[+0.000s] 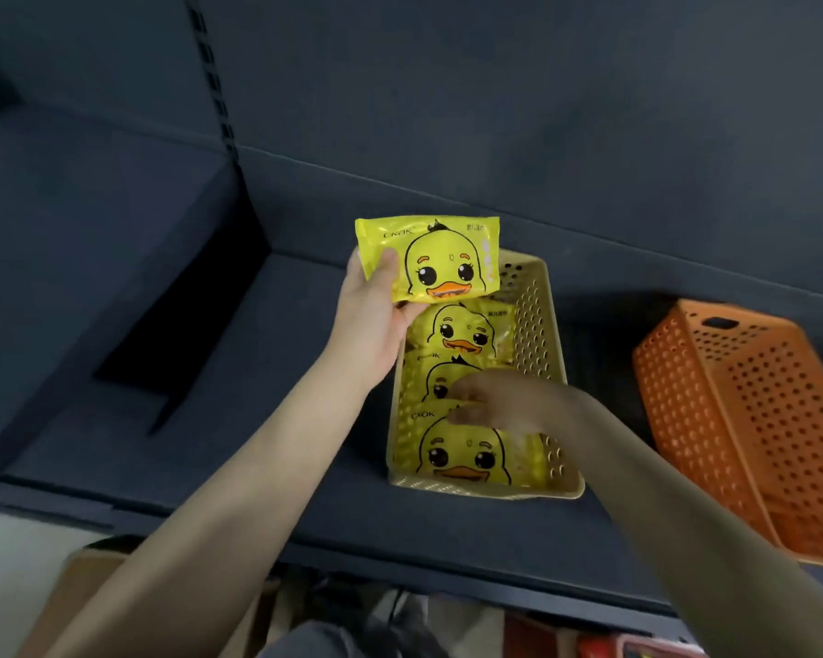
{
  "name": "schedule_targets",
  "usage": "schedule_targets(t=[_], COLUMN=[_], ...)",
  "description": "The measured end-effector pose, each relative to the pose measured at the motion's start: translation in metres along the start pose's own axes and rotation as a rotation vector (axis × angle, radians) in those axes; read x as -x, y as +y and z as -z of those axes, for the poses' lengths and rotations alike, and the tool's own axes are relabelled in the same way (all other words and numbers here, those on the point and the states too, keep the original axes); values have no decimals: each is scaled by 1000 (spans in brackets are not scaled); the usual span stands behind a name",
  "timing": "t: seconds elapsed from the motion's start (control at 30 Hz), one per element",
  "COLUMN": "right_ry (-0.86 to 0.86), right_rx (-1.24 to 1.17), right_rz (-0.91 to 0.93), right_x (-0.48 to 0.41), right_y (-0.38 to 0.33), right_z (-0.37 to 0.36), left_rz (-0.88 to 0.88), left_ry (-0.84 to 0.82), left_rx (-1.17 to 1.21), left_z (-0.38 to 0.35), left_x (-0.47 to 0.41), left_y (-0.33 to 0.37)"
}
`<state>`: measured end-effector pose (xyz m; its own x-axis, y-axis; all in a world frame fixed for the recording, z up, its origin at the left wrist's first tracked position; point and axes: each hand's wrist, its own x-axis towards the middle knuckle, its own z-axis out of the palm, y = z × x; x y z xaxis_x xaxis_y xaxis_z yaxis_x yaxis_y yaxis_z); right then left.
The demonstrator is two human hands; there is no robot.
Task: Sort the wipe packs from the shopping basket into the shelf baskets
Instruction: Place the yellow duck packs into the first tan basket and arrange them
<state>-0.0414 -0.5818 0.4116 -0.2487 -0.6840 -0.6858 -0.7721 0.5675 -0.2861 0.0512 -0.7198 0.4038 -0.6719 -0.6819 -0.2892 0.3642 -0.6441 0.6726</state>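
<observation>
My left hand (369, 315) grips a yellow duck-print wipe pack (440, 261) by its left edge, thumb on top, holding it above the far end of the yellow shelf basket (538, 320). Three more duck wipe packs (466, 458) lie overlapping inside that basket. My right hand (500, 403) reaches into the basket from the right, its fingers resting on the middle pack; whether they pinch it is unclear. The shopping basket is out of sight.
An orange perforated basket (742, 420) stands tilted on the dark shelf (267, 420) to the right of the yellow one. A slotted upright (210, 73) runs up the back panel. Below the shelf edge lie a cardboard box (86, 591) and red items (604, 643).
</observation>
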Motion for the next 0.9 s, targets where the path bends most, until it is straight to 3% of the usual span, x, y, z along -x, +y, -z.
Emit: schedule_targets(t=[0.2,0.33,0.63,0.9], right_ry=[-25,1,269,157], right_rx=[-130,-65,-110,-104], right_rz=[-3,-17,-27,-24], right_x=[-4,-4,2,3], right_y=[9,9,5,-3], right_z=[-12,-24,-38,-41], left_rz=[-56,-82,-114,-117], left_ry=[-70,-75,-99,-93], left_rx=[-158,-220,-284,-299], left_z=[-2,-2,-3,-5], left_x=[-2,-1,0,3], left_y=[-6,-7,-7,-9])
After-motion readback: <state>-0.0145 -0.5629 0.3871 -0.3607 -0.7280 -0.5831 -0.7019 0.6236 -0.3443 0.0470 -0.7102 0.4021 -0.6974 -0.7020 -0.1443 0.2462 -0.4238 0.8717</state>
